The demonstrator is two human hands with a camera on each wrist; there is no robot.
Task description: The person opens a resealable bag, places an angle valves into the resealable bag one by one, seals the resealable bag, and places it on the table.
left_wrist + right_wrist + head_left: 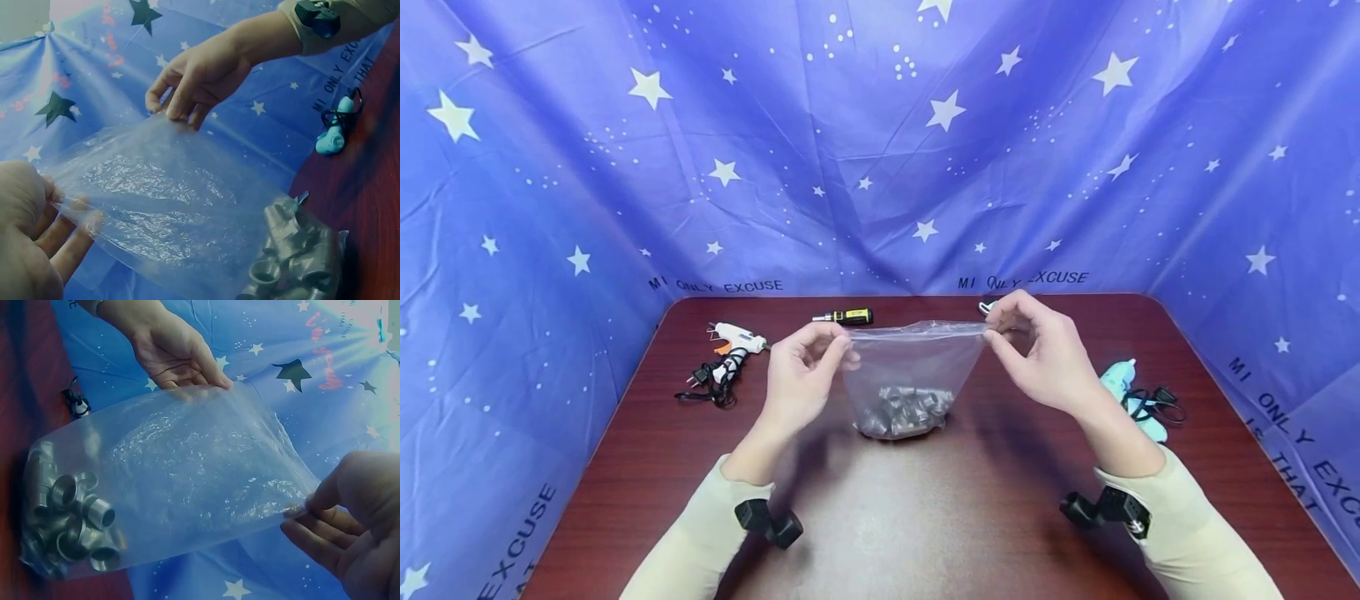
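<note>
A clear plastic zip bag (910,358) stands upright near the middle of the table, its top edge stretched between both hands. Threaded metal pipe fittings (81,519) lie heaped in its bottom, several of them. My left hand (801,375) pinches the bag's top left corner between thumb and fingers. At the top right corner, my right hand (1041,354) pinches the bag the same way. In the left wrist view the plastic (169,194) looks creased and shiny, with the fittings (297,250) at lower right. Whether the bag's mouth is sealed, I cannot tell.
On the left of the reddish-brown table (625,492) lies a white glue gun (737,337) with a black cord. A yellow and black screwdriver (850,317) lies at the back. A light blue glue gun (1120,379) is at right. Behind the right hand, a white object (987,308) partly shows.
</note>
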